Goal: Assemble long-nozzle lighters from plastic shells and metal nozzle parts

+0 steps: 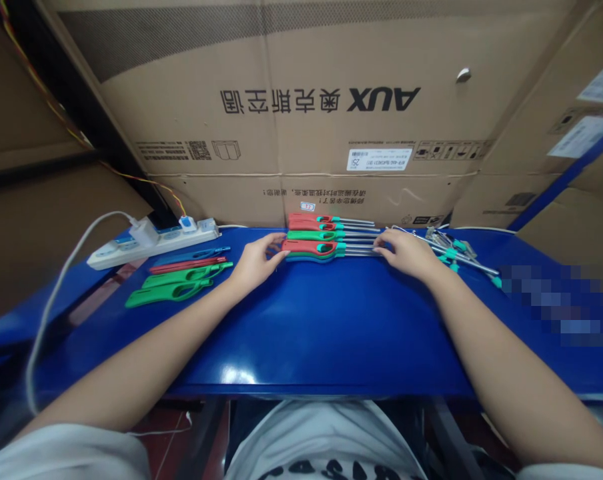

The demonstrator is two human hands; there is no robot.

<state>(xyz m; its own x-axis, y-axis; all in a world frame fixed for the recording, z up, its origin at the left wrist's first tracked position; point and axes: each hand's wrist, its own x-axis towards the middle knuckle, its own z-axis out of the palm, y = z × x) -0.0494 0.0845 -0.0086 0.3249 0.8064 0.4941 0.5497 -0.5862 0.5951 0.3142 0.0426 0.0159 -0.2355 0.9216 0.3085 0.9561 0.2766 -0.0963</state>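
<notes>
At twelve o'clock on the blue worktop (331, 333), red and green lighters (306, 247) lie in a row, metal tubes (359, 247) protruding from them toward three o'clock. My left hand (256, 260), loosely curled, is at their handle ends; my right hand (404, 252), also curled, is at the tube tips. I cannot tell whether either hand grips. At ten o'clock, green, red and blue handle shells (166, 292) lie near a white power strip (126, 252) with plugs (145, 233) in its sockets. Loose rods (474, 265) lie at two o'clock.

A white power strip (164, 243) holding plugs (145, 233) sits near AUX-printed cardboard (301, 53), a white cable (30, 373) curving down.
</notes>
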